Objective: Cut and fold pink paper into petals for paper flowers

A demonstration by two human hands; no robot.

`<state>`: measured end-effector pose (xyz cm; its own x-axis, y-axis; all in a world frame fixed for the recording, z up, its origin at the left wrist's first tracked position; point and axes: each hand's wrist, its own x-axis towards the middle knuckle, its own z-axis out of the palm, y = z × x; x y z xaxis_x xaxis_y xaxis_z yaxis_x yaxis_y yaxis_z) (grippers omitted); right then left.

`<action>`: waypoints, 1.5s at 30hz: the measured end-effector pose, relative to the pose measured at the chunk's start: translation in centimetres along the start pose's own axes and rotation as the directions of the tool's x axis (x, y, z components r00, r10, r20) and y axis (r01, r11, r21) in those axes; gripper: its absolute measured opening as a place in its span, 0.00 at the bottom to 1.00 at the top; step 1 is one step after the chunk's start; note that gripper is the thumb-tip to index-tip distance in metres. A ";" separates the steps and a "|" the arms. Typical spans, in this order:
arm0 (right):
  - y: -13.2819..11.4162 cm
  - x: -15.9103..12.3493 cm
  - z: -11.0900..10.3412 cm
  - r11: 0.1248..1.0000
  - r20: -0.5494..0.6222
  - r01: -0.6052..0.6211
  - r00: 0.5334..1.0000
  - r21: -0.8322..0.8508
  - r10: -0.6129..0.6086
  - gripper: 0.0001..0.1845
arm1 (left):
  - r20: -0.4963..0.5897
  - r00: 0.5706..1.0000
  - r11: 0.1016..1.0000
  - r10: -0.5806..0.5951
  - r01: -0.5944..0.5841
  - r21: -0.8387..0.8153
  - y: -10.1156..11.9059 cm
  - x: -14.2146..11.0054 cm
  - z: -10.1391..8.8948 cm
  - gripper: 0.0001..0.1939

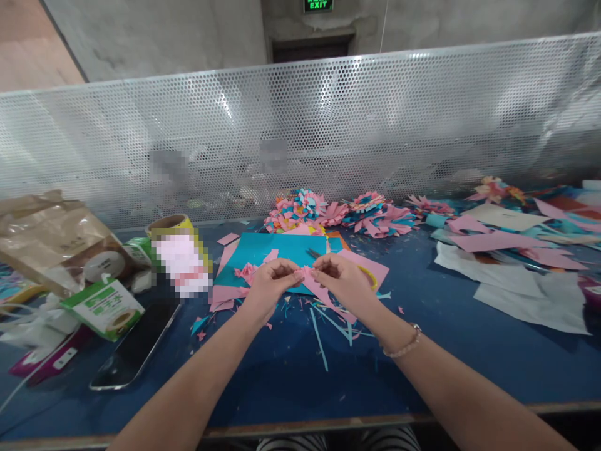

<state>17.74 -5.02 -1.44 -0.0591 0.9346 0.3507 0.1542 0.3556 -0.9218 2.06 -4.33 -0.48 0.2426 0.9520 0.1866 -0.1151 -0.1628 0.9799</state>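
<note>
A strip of pink paper (319, 289) is pinched between the fingertips of my left hand (271, 283) and my right hand (344, 282), its near end fringed or folded. The strip's tail hangs down toward the right. Beneath my hands lies a sheet of blue paper (263, 245), with pink paper pieces (226, 294) around its left edge. Scissors with a yellow handle (370, 275) rest under my right hand, mostly hidden by it; one dark blade tip shows above the knuckles. A small crumpled pink paper piece (245, 271) sits beside my left hand.
Thin blue paper offcuts (319, 341) litter the blue tabletop (300, 398). Pink and blue paper flowers (300, 210) stand along the perforated metal screen (263, 113). On the left are a phone (136, 344), a green box (103, 307), a tape roll and a brown bag (61, 235). Paper sheets (511, 241) pile up right.
</note>
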 end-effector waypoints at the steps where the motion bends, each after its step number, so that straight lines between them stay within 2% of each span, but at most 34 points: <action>1: 0.0 0.0 0.0 1.000 0.003 0.004 1.000 -0.005 -0.004 0.08 | 0.001 1.000 1.000 0.007 -0.007 0.013 0.0 0.0 0.0 0.08; 8: -0.3 -0.1 0.0 0.997 0.020 0.042 0.999 -0.060 -0.041 0.09 | 0.049 0.996 0.992 0.080 -0.085 0.094 -0.1 0.0 -0.1 0.08; 19: -0.2 -0.1 -0.1 0.991 0.017 0.056 0.998 -0.120 -0.054 0.09 | 0.062 0.993 0.976 0.104 -0.114 0.187 0.6 -0.2 0.3 0.08; 28: -0.3 -0.1 -0.2 0.987 0.010 0.087 0.996 -0.138 -0.087 0.07 | 0.032 0.997 0.982 0.073 -0.077 0.174 0.7 -0.3 0.5 0.08; 39: -0.4 -0.2 -0.2 0.988 0.022 0.076 0.997 -0.134 -0.074 0.06 | 0.025 0.998 0.995 0.049 -0.051 0.090 -0.2 -0.1 0.2 0.09; 45: -0.4 -0.3 -0.2 0.989 0.027 0.071 0.997 -0.128 -0.069 0.06 | 0.009 0.999 0.994 0.045 -0.046 0.099 -0.2 -0.1 0.3 0.09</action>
<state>17.90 -5.45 -1.10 -0.0959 0.9077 0.4085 0.2744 0.4186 -0.8657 2.31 -4.44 -0.67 0.2462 0.9412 0.2316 -0.0305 -0.2313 0.9724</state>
